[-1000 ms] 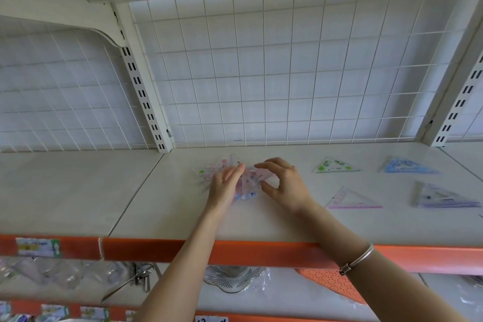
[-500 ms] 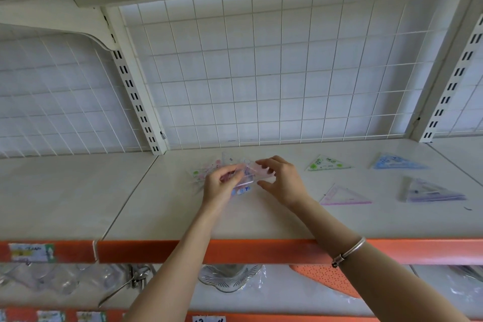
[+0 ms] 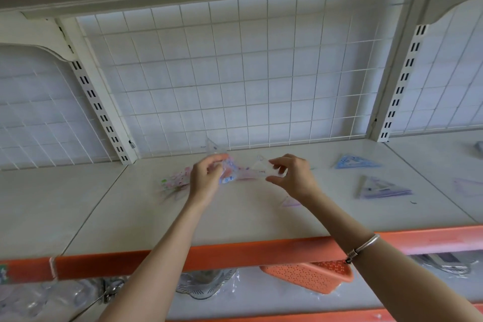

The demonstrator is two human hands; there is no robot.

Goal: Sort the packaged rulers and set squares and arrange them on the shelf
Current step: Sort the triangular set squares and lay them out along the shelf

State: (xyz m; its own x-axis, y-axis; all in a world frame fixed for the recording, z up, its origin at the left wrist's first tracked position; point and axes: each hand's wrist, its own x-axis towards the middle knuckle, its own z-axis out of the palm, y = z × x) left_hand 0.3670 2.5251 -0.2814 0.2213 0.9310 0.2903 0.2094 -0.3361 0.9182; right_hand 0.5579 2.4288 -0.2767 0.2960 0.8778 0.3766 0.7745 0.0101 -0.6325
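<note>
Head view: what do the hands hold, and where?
Left hand grips a bundle of set squares; right hand pinches one clear set square by its right corner.

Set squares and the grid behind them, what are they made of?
Set squares: seemingly thin clear plastic, glossy, tinted; the shelf shows through them. Grid: probably white-coated metal wire, judging by its thin, even rods.

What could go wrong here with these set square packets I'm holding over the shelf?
1. The left grip holds several glossy packets fanned loosely; one could slip onto the unsorted pile.
2. The right grip only pinches the clear set square by one end, so it may twist free.
3. The right forearm crosses above the pale purple set square and might nudge it out of place.
</note>
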